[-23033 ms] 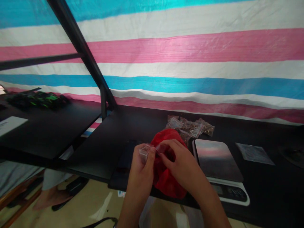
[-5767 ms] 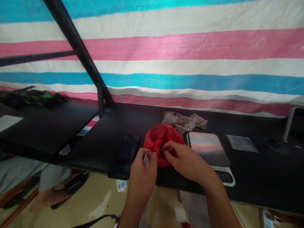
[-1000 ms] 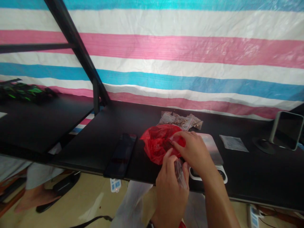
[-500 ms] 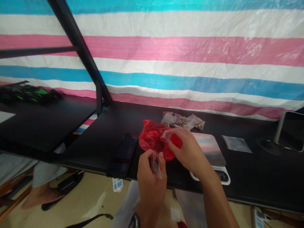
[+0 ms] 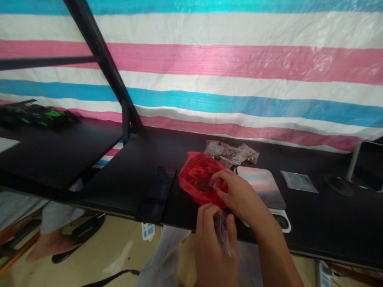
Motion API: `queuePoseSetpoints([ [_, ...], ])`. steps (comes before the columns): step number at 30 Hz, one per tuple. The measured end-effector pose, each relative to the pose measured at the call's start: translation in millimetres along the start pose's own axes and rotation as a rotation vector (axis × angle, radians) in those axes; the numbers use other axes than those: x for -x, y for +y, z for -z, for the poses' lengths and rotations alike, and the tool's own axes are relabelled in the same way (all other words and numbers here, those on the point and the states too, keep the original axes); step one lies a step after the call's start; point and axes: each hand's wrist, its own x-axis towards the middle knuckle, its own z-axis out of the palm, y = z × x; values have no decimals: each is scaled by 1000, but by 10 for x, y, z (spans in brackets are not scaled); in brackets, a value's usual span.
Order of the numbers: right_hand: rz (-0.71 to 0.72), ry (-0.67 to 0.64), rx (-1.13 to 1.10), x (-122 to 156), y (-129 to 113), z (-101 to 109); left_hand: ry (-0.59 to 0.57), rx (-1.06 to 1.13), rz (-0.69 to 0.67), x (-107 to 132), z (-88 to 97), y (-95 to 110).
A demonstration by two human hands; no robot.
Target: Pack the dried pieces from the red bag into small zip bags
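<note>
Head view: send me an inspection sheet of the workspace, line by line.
Surface: black table, things mostly at middle and right.
Things handled: clear bags, clear plastic, open red bag.
Clutter: parts bags behind the red bag; partly hidden scale; flat packet; dark flat device; screen.
Hands: left hand closed on the clear bags; right hand pinching the clear plastic at the red bag.
Cables: cord or strap on the floor, unclear which.
Surroundings: striped sheet; black post; another person's leg.

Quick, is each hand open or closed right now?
Left hand: closed, holding a clear plastic bag.
Right hand: closed, pinching a piece of clear plastic at the red plastic bag.
</note>
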Motion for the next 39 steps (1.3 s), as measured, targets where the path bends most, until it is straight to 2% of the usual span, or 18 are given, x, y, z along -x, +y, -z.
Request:
queuePoseSetpoints([
  [4,-23,-19,-2,3,2,-8,-8,128,118,-56,-2,-10],
  [9,24,-80,-74,25,-23,7,-29,253,290,-99,-21,-71],
  [12,15,-104,-109,37,-43,15,-21,300,339,-142,-23,-115],
  [16,-46,-95,-169,41,-31,30,4,326,352,-215,-10,-139],
  [21,-29,-25,-304,57,23,96,16,292,366,-269,26,-126],
  [23,-11,-21,-298,82,21,135,50,248,324,-278,59,-122],
  [27,64,-30,-233,135,-31,174,221,79,142,-288,135,-102],
  [28,86,-34,-204,144,-45,171,231,48,108,-290,146,-95],
  [31,113,-64,-134,157,-64,145,122,56,104,-299,152,-87],
  [34,81,-109,-124,160,-31,121,2,111,210,-316,146,-106],
  [36,47,-117,-128,157,9,117,-3,89,267,-337,159,-121],
  [39,-22,-73,-84,139,59,121,35,32,270,-369,204,-127],
])
